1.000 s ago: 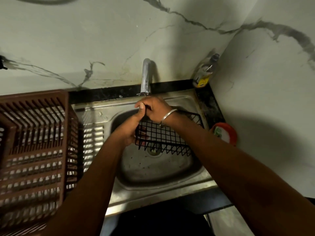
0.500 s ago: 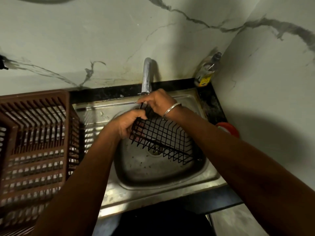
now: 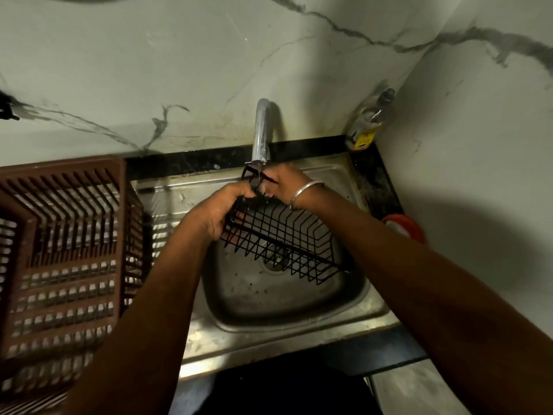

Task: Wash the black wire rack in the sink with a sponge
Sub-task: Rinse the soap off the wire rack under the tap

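Brown plastic crate (image 3: 68,250) at 9 o'clock, its right edge hard against the sink (image 3: 299,323) drainboard. Left hand (image 3: 221,208) curled round the left end of the black wire rack (image 3: 284,235). Rack held over the bowl, tilted: high corner at 12 just under the tap (image 3: 261,130) spout, low corner at 4 close to the bowl wall. Right hand (image 3: 284,182), steel bangle (image 3: 305,193) on its wrist, grips the top wires, almost touching the left hand. Bowl open from 5 to 8. Soap bottle (image 3: 369,121) in the corner at 1, red-rimmed tub (image 3: 404,227) at 3 against the right wall.
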